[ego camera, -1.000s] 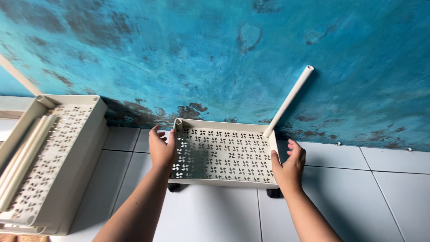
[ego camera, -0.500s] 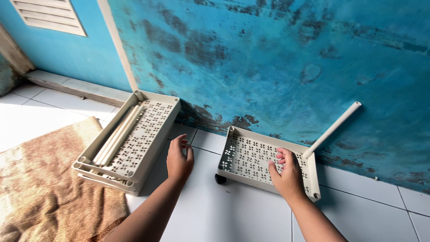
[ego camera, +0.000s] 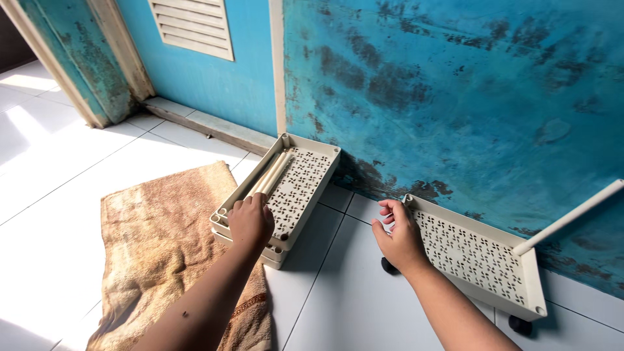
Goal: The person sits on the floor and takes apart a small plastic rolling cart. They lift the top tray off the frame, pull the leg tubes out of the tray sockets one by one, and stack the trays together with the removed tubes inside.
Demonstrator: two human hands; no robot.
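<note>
The stacked trays [ego camera: 294, 188] and the wheeled tray [ego camera: 478, 257] are cream, pierced with a repeating pinwheel cut-out pattern, and the poles [ego camera: 270, 174] are cream too. The wall [ego camera: 455, 84] is turquoise mottled with dark patches. The mat [ego camera: 162, 240] is fuzzy tan-brown on white floor tiles [ego camera: 338, 305].

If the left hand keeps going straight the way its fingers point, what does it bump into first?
Probably the cream poles lying in the stacked trays; the left hand already rests over the near end, fingers aimed along them. Depth is hard to judge.
</note>
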